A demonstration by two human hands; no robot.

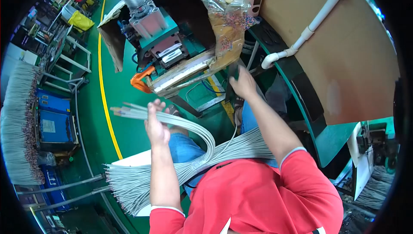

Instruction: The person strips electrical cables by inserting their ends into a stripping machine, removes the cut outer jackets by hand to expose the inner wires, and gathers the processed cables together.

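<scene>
From where I stand, the seated worker's left hand grasps a few grey cables, their tips poking out past the fingers. They curve up from a thick bundle lying across the lap. The right hand reaches beside the cardboard around a metal press; I can't tell whether it grips anything there.
</scene>
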